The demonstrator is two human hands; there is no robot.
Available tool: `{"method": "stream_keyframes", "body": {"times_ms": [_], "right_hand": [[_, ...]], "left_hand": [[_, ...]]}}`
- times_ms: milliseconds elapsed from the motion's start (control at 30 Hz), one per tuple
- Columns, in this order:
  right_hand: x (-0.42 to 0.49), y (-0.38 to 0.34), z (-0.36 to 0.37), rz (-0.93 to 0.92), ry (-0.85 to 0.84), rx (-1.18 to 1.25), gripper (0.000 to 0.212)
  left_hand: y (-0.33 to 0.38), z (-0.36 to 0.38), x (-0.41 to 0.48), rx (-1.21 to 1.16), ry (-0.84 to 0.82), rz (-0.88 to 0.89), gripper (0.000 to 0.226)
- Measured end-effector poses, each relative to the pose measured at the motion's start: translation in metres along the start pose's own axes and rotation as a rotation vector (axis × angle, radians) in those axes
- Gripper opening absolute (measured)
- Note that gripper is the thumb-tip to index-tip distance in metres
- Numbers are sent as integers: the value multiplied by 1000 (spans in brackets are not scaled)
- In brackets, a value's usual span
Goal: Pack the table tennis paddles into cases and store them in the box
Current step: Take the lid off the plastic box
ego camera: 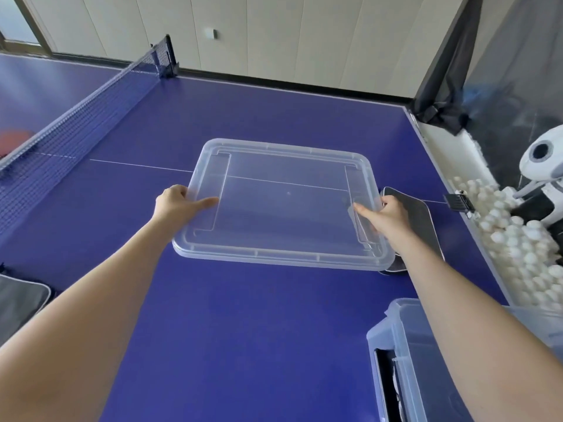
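A clear plastic box lid (283, 205) lies flat in the middle of the blue table. My left hand (178, 202) grips its left edge, thumb on top. My right hand (385, 213) grips its right edge. A dark grey paddle case (417, 214) lies on the table under and beside the lid's right side, partly hidden by my right arm. The clear storage box (405, 360) stands at the lower right corner, with something dark inside it, partly hidden by my right forearm. A red paddle (13, 140) shows behind the net at the far left.
The net (76, 117) crosses the table at the left. A grey case or bag (18, 303) sits at the left edge. Past the table's right edge, a tray holds many white balls (518, 245), beside a white ball machine (545, 166).
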State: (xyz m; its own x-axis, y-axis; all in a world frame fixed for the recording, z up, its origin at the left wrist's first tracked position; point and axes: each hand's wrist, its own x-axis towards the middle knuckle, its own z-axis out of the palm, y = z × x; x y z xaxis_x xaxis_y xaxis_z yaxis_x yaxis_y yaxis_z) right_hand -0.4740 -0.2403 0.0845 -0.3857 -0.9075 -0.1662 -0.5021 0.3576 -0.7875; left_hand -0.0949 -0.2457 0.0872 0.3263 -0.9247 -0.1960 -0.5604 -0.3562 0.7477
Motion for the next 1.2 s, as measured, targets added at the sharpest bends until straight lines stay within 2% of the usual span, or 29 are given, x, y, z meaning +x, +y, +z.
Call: {"method": "stream_keyframes", "body": {"times_ms": [133,267,467,700,1067,1200], "right_hand": [[39,15,38,23,-21,-31,60],[72,41,77,61,-39,-36,65],[99,82,113,105,-51,-81,53],[116,115,143,72,-28,-195,66],[113,131,161,-29,63,-277,67],[112,128,159,-33,58,-318,68]], "left_hand": [[-21,23,42,16,-38,-46,45],[-45,53,74,-32,-65,-67,33],[-77,96,106,-80,-103,-107,26],[-108,123,125,-22,-128,-72,23],[-118,146,127,100,-70,-104,54],[-114,148,125,130,-56,-106,57]]}}
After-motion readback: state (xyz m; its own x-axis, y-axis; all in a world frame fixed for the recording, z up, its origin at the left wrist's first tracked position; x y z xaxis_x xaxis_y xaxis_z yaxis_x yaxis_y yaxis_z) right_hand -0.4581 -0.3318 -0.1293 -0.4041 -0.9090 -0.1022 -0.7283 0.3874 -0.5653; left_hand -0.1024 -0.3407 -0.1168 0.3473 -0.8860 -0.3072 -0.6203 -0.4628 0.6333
